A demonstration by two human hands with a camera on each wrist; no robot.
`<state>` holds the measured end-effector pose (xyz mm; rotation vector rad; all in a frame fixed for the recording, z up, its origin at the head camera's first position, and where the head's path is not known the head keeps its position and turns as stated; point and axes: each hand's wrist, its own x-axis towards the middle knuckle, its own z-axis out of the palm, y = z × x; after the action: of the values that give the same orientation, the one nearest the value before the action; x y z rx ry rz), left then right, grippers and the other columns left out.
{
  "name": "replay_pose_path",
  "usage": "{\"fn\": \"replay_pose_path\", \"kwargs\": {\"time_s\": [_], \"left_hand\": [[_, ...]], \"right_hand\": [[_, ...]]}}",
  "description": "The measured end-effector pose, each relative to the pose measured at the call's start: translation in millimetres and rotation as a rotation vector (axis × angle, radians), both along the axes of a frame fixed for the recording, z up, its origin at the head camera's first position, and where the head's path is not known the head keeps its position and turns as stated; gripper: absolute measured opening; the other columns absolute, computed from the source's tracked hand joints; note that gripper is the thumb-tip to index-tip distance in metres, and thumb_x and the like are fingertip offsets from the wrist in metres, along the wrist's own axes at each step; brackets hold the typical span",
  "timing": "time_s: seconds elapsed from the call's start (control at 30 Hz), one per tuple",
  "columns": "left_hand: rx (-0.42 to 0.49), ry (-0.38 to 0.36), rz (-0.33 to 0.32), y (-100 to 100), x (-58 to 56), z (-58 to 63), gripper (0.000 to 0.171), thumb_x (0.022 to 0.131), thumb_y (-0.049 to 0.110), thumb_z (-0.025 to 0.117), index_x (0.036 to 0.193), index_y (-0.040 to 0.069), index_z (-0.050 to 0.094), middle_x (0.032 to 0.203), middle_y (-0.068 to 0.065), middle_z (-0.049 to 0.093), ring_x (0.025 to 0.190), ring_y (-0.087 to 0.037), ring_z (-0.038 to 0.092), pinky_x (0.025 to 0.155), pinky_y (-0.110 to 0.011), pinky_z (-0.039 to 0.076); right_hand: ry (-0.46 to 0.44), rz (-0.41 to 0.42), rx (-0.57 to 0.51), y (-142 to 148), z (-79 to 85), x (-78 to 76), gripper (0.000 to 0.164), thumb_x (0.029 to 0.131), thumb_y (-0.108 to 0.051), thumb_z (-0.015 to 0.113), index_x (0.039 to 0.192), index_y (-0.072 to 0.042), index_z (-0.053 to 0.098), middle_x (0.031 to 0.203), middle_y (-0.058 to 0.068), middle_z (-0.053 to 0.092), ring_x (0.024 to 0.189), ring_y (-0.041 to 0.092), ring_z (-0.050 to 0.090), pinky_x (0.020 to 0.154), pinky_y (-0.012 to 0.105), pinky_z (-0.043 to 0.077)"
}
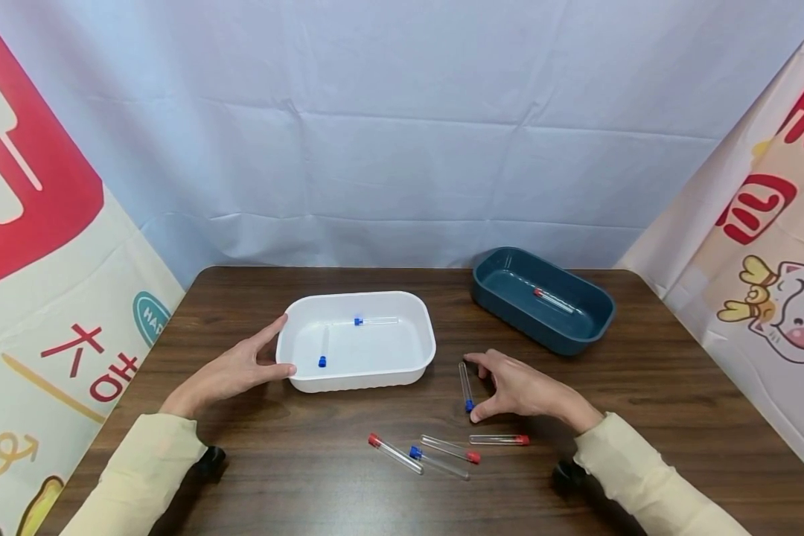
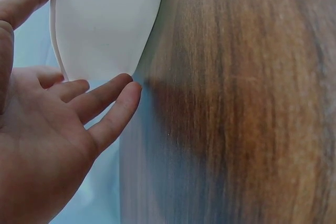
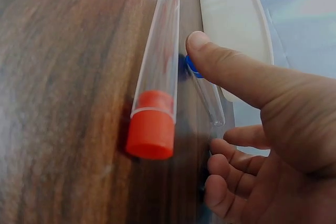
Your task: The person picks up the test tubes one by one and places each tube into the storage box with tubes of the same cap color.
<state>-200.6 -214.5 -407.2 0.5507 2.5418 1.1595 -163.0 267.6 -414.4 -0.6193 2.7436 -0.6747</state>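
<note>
My left hand point(image 1: 237, 366) rests against the left end of a white plastic basin point(image 1: 358, 382), thumb and fingers spread along it. In the left wrist view its fingers are extended, touching the basin's end. Inside the basin lie two blue-capped test tubes point(image 1: 378, 321). My right hand point(image 1: 522, 383) is spread around another blue-capped test tube point(image 1: 465, 383) on the table, thumb near the cap and fingertips near the rounded end. No firm grip shows. A red-capped test tube point(image 3: 157, 77) lies close beside this hand.
A dark blue-green basin point(image 1: 522, 321) stands at the back right, holding a red-capped test tube point(image 1: 553, 300). On the wooden table point(image 1: 295, 476), several red- and blue-capped test tubes point(image 1: 450, 449) lie near the front middle. A pale cloth point(image 1: 402, 186) hangs behind.
</note>
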Motion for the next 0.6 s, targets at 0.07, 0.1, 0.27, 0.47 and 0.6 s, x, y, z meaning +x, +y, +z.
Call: {"fn": "replay_pose_path", "kwargs": {"time_s": [0.07,0.1,0.27,0.47,0.6], "left_hand": [[-0.01,0.005,0.003,-0.4,-0.3,-0.9,0.099,0.095,0.049,0.072,0.168,0.02,0.011,0.171,-0.014,0.014,0.153,-0.04,0.021,0.114,-0.065,0.029],[-0.015,0.006,0.007,-0.5,-0.4,-1.4,0.099,0.095,0.05,0.071,0.168,0.021,0.011,0.171,-0.013,0.014,0.153,-0.04,0.02,0.115,-0.065,0.028],[-0.016,0.013,0.009,-0.8,-1.6,-3.9,0.099,0.095,0.052,0.071,0.168,0.021,0.011,0.172,-0.011,0.013,0.154,-0.039,0.017,0.117,-0.065,0.024],[-0.008,0.018,0.002,-1.3,-3.1,-5.7,0.098,0.096,0.05,0.071,0.168,0.02,0.011,0.171,-0.012,0.014,0.154,-0.039,0.018,0.116,-0.065,0.025],[-0.003,0.015,0.006,-1.0,-4.0,-6.6,0.098,0.096,0.049,0.072,0.168,0.021,0.011,0.171,-0.011,0.015,0.153,-0.038,0.02,0.116,-0.065,0.027]], "right_hand": [[-0.002,0.0,0.001,-0.6,-0.3,-0.4,0.098,0.073,-0.047,0.093,0.148,0.0,0.05,0.104,0.001,0.053,0.083,0.015,0.049,0.068,0.029,0.043],[0.0,0.0,0.001,-0.7,-0.5,-0.4,0.099,0.073,-0.047,0.093,0.148,-0.001,0.05,0.104,0.001,0.053,0.084,0.015,0.049,0.069,0.029,0.042],[0.022,0.007,0.008,-1.3,-2.5,-0.9,0.098,0.073,-0.048,0.093,0.148,-0.001,0.05,0.103,-0.001,0.053,0.084,0.014,0.048,0.07,0.029,0.042],[0.016,0.003,0.017,-1.8,-3.5,-1.7,0.097,0.073,-0.048,0.093,0.148,-0.002,0.051,0.102,-0.001,0.052,0.083,0.014,0.048,0.07,0.029,0.042],[0.02,0.005,0.018,-1.6,-3.4,-2.5,0.097,0.073,-0.048,0.093,0.148,-0.003,0.051,0.102,-0.001,0.052,0.084,0.014,0.048,0.07,0.029,0.043]]}}
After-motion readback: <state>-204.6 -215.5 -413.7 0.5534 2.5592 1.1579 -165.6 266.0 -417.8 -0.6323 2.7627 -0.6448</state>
